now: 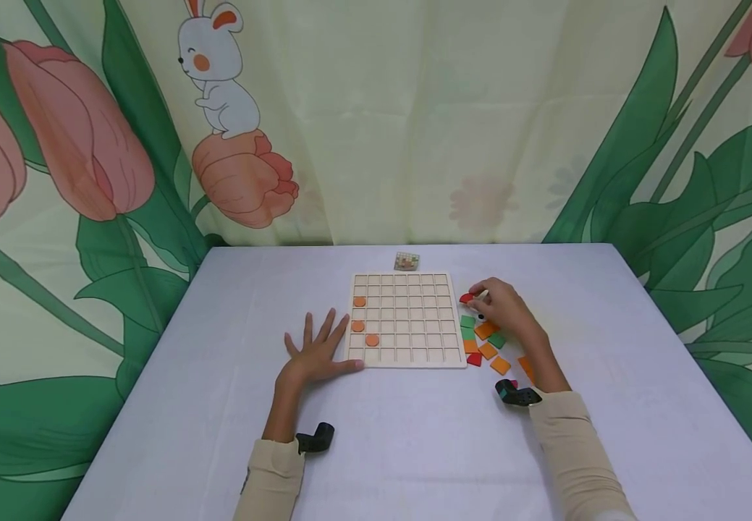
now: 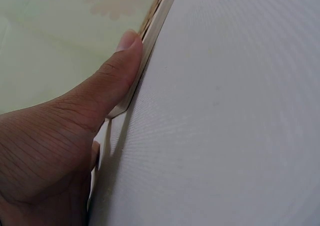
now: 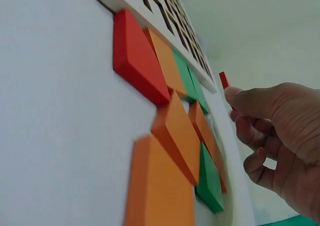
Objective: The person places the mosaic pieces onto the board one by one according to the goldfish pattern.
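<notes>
A pale wooden board [image 1: 408, 364] with a grid of square cells lies on the table. Three orange round pieces [image 1: 372, 340] sit in cells on its left side. My left hand [image 1: 313, 358] lies with spread fingers along the board's left edge. In the left wrist view, the thumb [image 2: 115, 63] presses against the board's side near a corner. Off the board's right side, my right hand [image 1: 506, 307] pinches a small red piece [image 3: 223, 79] between thumb and forefinger, raised above the loose tiles. Its other fingers are curled.
Loose orange tiles [image 1: 500, 365], green tiles [image 1: 467, 321] and a red tile [image 1: 474, 359] lie beside the board's right edge, some touching. Behind the board is a small patterned piece [image 1: 407, 261]. A printed curtain [image 1: 376, 145] hangs at the table's far edge.
</notes>
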`<state>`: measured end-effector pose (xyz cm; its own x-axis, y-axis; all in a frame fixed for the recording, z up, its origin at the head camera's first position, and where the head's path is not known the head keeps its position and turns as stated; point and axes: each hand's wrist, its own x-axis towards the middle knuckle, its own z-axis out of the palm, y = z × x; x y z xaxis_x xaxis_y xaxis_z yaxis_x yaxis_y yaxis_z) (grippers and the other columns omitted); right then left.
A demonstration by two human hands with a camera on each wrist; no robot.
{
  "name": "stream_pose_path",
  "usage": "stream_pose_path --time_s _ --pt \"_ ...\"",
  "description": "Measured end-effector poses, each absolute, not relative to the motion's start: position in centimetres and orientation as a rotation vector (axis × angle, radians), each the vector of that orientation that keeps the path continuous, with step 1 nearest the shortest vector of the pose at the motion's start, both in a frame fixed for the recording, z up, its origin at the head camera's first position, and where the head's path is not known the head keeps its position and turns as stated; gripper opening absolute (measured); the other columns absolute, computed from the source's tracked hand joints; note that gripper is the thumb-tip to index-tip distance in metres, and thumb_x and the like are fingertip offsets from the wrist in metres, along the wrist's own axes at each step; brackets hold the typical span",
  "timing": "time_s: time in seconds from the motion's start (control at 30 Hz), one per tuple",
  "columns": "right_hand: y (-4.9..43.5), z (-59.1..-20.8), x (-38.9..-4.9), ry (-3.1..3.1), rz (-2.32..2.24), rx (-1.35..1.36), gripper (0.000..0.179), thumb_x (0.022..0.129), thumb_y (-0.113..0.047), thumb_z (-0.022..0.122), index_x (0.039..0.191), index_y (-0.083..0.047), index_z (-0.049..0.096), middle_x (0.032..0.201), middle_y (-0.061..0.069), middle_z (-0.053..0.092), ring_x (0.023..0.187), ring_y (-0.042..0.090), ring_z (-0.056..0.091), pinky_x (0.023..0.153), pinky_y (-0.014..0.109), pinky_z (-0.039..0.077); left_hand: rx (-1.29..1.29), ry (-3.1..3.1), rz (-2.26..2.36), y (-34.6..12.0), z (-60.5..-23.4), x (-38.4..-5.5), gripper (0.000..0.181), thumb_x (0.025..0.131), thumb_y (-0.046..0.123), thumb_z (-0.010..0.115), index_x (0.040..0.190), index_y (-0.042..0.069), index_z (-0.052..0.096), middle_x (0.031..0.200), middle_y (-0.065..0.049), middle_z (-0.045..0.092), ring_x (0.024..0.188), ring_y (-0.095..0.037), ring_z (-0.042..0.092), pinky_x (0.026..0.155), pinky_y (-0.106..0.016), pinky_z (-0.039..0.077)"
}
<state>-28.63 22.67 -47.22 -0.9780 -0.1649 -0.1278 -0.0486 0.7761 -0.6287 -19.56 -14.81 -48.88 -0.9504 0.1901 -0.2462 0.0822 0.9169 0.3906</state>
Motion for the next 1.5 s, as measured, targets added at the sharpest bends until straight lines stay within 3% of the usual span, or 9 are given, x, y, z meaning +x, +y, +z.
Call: stream_pose_path --time_s 0.3,0.73,1.2,1.5 --pt "20.1 -47.7 -28.6 2.821 -0.994 -0.328 0.035 0.092 -0.022 0.068 0.122 -0.003 0.061 0.112 0.015 0.06 0.083 0.023 0.052 0.063 0.024 0.049 0.201 2.794 0.553 -14.9 -49.0 -19.5 0.102 0.079 0.072 0.061 0.158 0.032 0.01 0.166 0.0 -0.006 0.148 -0.039 -0.022 0.105 -0.077 -0.012" --pt "16.1 -47.6 -29.1 2.808 -1.037 -0.542 0.03 0.092 -0.02 0.068 0.116 -0.002 0.065 0.102 0.012 0.061 0.079 0.021 0.05 0.066 0.027 0.044 0.188 2.793 0.559 -15.1 -49.2 -19.4 0.102 0.079 0.072 0.062 0.158 0.032 0.011 0.166 0.0 -0.006 0.148 -0.039 -0.023 0.105 -0.077 -0.012" --pt "12.3 -48.5 -29.6 2.774 -1.053 -0.658 0.026 0.093 -0.022 0.067 0.114 -0.007 0.066 0.097 0.006 0.061 0.075 0.018 0.05 0.065 0.029 0.043 0.18 2.797 0.553 -15.0 -48.8 -19.3 0.101 0.079 0.07 0.063 0.158 0.031 0.013 0.167 -0.002 -0.003 0.149 -0.041 -0.02 0.105 -0.077 -0.01" --pt "10.9 -48.2 -29.9 2.808 -1.009 -0.676 0.026 0.093 -0.023 0.066 0.115 -0.008 0.066 0.105 0.005 0.062 0.076 0.017 0.05 0.067 0.029 0.043 0.189 2.797 0.531 -14.8 -48.9 -19.5 0.101 0.079 0.072 0.061 0.158 0.032 0.011 0.167 0.0 -0.005 0.149 -0.04 -0.02 0.106 -0.077 -0.009"
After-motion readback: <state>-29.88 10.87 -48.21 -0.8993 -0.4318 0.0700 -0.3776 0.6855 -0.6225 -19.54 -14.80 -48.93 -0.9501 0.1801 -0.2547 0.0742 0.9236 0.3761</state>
